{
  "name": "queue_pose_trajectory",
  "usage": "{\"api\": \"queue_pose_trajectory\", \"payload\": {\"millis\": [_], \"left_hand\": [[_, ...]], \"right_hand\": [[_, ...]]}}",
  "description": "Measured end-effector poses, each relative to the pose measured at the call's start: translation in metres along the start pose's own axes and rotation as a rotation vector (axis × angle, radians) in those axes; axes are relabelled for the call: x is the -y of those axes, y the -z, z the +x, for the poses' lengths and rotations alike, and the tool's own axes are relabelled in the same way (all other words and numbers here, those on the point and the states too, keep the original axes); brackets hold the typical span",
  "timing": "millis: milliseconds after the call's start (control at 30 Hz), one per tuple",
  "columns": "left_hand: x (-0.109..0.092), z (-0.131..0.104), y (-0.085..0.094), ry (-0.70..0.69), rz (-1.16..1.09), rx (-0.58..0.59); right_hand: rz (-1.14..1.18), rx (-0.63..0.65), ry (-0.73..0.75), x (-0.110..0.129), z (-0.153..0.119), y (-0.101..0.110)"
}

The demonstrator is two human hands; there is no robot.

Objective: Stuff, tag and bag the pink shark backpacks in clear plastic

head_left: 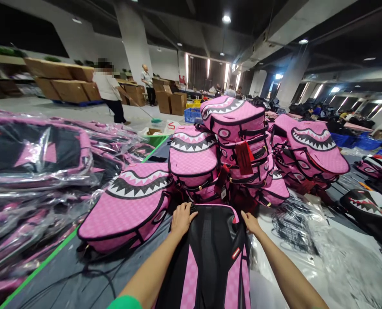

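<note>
A pink and black backpack [210,244] lies before me with its black padded back panel facing up. At its upper left corner, my left hand [181,219] is closed over the edge, thumb on the black panel. My right hand [252,223] is closed at the upper right edge, with its thumb showing and the other fingers mostly hidden. Just left lies another pink backpack [126,201] with a shark-mouth print. Beyond my hands stand stacked pink backpacks [194,159], and a taller stack [237,124] with a red tag [244,158] hanging from it.
Plastic-wrapped backpacks [39,171] are piled at left beside the table's green edge [42,266]. Clear plastic bags [335,253] lie at right, near a black shark-print bag [365,206]. More pink backpacks [313,146] stand behind. A person [110,92] sweeps near cardboard boxes [70,88].
</note>
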State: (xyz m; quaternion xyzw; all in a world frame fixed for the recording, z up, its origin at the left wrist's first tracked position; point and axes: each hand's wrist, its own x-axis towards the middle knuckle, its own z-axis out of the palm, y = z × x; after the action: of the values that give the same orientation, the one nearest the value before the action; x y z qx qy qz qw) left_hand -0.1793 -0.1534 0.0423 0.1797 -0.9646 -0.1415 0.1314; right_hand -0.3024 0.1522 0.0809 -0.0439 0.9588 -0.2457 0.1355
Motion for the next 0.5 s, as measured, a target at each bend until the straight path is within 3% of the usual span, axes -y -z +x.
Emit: {"api": "queue_pose_trajectory", "payload": {"millis": [133,267,400,500], "left_hand": [[0.006,0.005,0.009,-0.025,0.012,0.057],[-0.009,0.008,0.028,-0.142,-0.067,0.042],[-0.071,-0.003,0.016,-0.460,-0.297,0.114],[-0.123,-0.017,-0.010,-0.683,-0.488,0.227]], "right_hand": [[-0.063,-0.015,-0.034,0.005,0.007,-0.014],[-0.106,-0.086,-0.068,-0.003,-0.011,0.009],[-0.072,-0.207,0.096,0.003,-0.051,0.028],[0.047,-0.325,0.350,0.014,-0.089,0.019]]}}
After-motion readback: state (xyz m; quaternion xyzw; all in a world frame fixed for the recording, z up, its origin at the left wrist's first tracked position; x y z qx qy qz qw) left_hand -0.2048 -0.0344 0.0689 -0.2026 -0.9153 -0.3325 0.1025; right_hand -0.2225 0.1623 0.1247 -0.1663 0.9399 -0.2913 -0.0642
